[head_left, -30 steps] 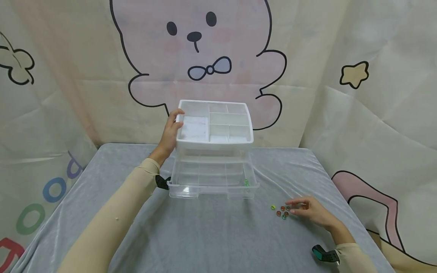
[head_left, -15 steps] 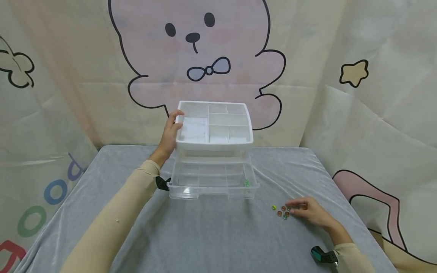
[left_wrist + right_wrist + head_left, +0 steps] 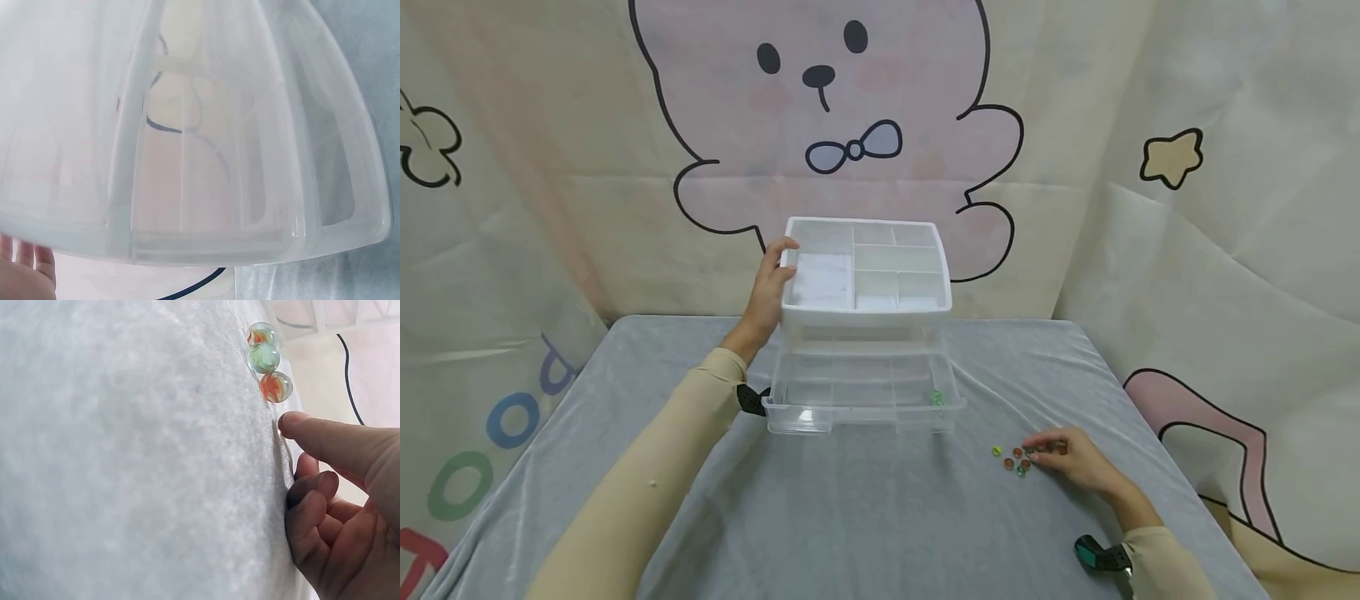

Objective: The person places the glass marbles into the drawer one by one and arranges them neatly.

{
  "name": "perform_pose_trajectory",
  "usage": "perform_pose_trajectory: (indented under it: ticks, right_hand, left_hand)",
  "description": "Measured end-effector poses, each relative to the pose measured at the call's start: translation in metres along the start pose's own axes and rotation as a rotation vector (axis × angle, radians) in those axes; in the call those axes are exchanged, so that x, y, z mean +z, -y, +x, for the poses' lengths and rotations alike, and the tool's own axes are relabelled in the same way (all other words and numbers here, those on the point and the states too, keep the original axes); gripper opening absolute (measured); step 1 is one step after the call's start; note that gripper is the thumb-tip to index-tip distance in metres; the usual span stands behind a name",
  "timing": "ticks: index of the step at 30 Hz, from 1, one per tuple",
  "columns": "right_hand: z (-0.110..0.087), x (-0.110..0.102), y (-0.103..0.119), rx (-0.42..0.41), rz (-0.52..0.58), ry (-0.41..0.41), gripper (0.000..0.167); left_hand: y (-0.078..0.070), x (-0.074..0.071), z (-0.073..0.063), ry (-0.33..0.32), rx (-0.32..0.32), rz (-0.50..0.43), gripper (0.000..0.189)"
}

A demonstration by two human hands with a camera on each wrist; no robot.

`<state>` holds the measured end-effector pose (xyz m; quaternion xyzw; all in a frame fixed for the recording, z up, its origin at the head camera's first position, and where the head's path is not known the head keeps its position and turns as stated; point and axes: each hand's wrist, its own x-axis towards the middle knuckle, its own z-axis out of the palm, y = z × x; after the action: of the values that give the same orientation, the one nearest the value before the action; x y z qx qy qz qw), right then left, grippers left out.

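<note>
My left hand (image 3: pixel 766 292) grips the left side of a white compartment tray (image 3: pixel 865 308), fingers and thumb over its rim. Below the tray is a clear plastic drawer (image 3: pixel 865 417) with dividers, standing out toward me; a green marble (image 3: pixel 937 398) lies at its right. On the cloth, my right hand (image 3: pixel 1071 460) is at a small group of glass marbles, thumb and forefinger closing around a greenish one (image 3: pixel 1030 451). The other fingers are curled in the right wrist view. Nearby lie an orange-swirled marble (image 3: pixel 275 387), a green marble (image 3: pixel 264 358) and a yellow-green marble (image 3: pixel 996 451).
A grey velvety cloth (image 3: pixel 850 517) covers the table. Behind and beside it hang pale printed curtains (image 3: pixel 1075 167) with a bear figure. A dark wrist-camera mount (image 3: pixel 1101 553) sits at the right sleeve, close to the cloth.
My right thumb and forefinger have drawn closer together around the greenish marble. The left hand keeps its grip on the tray; the whole view has shifted slightly.
</note>
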<state>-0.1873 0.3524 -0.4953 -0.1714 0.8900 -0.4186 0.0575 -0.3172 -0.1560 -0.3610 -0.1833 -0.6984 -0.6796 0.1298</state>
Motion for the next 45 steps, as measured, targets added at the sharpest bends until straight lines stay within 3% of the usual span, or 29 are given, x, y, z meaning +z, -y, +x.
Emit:
perform_pose_trajectory:
  ticks: [7,14,19,45]
  right_hand:
    - [0.001,-0.004,0.005,0.040,0.043,0.013,0.021]
    - [0.005,-0.009,0.017,0.091,0.075,-0.014,0.027]
    - [0.010,-0.010,0.027,0.049,0.068,-0.061,0.025]
    - [0.022,-0.004,0.072,-0.071,0.097,-0.073,0.023]
  left_hand:
    - [-0.002,0.000,0.001,0.004,0.030,0.018,0.039]
    - [-0.004,-0.002,0.000,0.009,0.012,0.026,0.038]
    - [-0.004,-0.002,0.001,0.005,0.017,0.037,0.039]
    - [-0.002,-0.001,-0.002,0.015,0.005,0.017,0.037]
